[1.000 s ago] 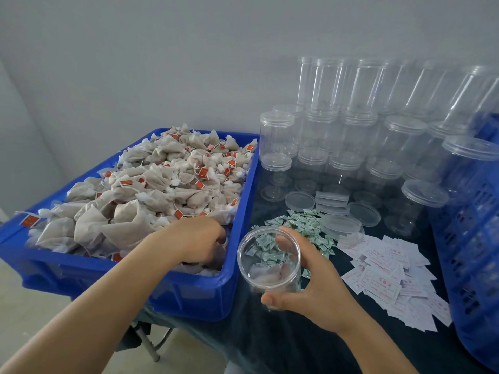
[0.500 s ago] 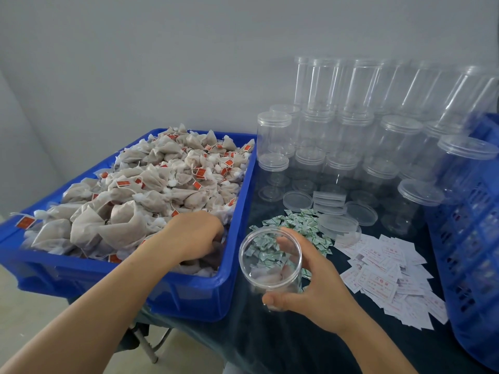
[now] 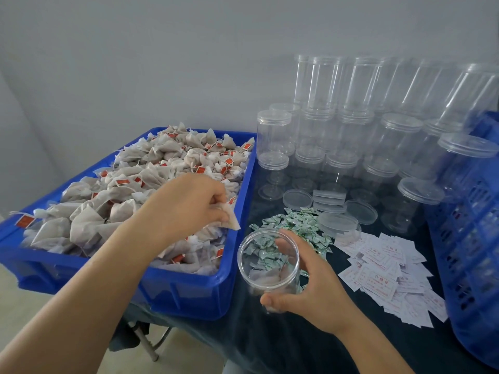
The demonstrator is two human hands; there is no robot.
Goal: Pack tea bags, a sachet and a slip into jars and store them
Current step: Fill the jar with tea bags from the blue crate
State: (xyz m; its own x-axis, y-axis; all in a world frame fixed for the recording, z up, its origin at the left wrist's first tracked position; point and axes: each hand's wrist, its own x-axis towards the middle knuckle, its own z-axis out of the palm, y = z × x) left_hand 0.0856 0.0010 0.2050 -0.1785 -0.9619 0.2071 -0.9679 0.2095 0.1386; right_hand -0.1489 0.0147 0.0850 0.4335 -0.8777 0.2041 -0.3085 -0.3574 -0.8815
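Blue plastic crate (image 3: 189,290) of paper tea bags (image 3: 162,168) at left; open clear plastic jar (image 3: 268,261) just right of it; green-printed sachets (image 3: 297,225) behind the jar; white paper slips (image 3: 388,276) further right; lidded clear jars (image 3: 378,147) at rear.

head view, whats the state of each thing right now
left hand: pinching a tea bag above the blue crate
right hand: gripping the open jar
open jar: upright, lidless, tea bags at its bottom
loose lids: lying off their jars
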